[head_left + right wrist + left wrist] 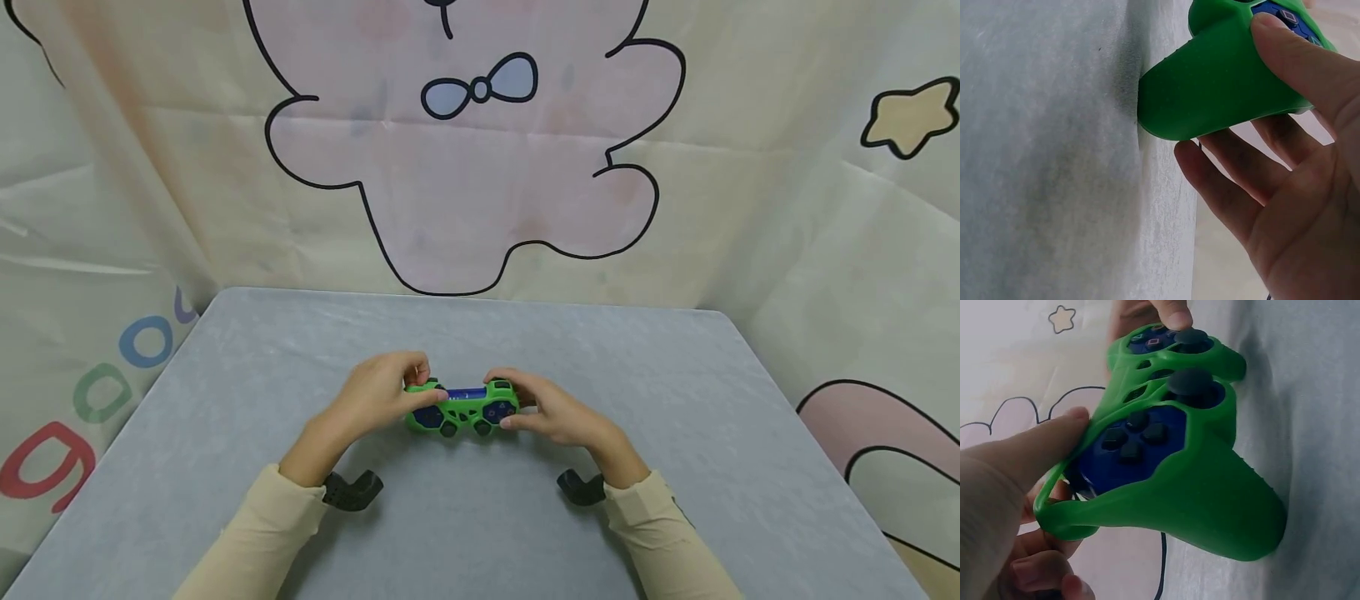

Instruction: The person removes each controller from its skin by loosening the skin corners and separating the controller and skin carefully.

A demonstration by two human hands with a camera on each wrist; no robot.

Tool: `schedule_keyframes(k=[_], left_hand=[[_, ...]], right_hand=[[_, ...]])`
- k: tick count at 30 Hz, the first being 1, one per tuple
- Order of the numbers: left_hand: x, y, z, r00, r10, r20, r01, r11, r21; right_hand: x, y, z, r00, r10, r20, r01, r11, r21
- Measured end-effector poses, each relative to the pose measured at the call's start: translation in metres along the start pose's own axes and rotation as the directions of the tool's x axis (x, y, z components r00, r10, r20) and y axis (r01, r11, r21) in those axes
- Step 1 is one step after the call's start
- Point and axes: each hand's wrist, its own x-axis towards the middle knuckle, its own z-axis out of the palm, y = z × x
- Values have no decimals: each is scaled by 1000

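Observation:
A blue game controller (467, 393) in a green silicone cover (462, 408) is held between both hands above the table, its grips pointing toward the person. At its left end, my left hand (375, 393) pinches the cover's top corner. In the left wrist view that corner of the cover (1210, 500) is stretched away from the blue face (1169, 431), leaving a gap at the shoulder. My right hand (558, 412) holds the right end, thumb on the face near the buttons and fingers underneath. The right wrist view shows the right grip's lower end touching or nearly touching the cloth.
A grey-blue cloth covers the table (465, 533). Behind it hangs a printed curtain (480, 208) with a cartoon figure, and more printed fabric lines both sides. Each wrist wears a black camera mount (352, 492) that juts inward over the table.

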Motion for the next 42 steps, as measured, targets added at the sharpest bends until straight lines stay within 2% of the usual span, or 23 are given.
schedule_keyframes(k=[3, 6, 9, 13, 16, 20, 23, 29, 33, 39, 42], left_hand=[[0, 0, -1, 1000, 0, 10, 1, 1000, -20], [0, -2, -2, 998, 36, 48, -30, 991, -129], [1, -6, -3, 993, 92, 76, -72, 970, -234], [0, -9, -5, 988, 132, 75, -108, 959, -261], [-1, -11, -6, 990, 120, 76, -93, 951, -296], [0, -13, -7, 991, 93, 94, -50, 922, -383], [1, -14, -6, 991, 82, 108, -30, 908, -417], [4, -16, -4, 993, 106, 60, -74, 916, -395], [6, -19, -1, 994, 99, 49, -68, 899, -432], [8, -25, 0, 995, 29, 94, 22, 868, -497], [8, -28, -3, 988, 32, 148, 49, 861, -507]], right_hand=[[0, 0, 0, 1000, 2, -1, -2, 1000, 0], [0, -1, -1, 1000, 3, 2, -3, 1000, -2], [0, -1, -1, 1000, 0, 4, 0, 1000, -4], [-1, -1, -2, 1000, -6, 2, 6, 1000, -11], [0, -1, -2, 1000, -13, 2, 13, 1000, -14], [0, -1, -3, 1000, -16, 0, 16, 1000, -23], [-1, -1, -3, 1000, -16, -6, 16, 999, -34], [-1, -2, -1, 999, -37, -13, 37, 998, -48], [-1, -2, -1, 999, -36, -9, 36, 999, -33], [-1, -3, -1, 999, -34, -9, 34, 999, -16], [-2, -4, -1, 999, -36, -11, 35, 999, -18]])
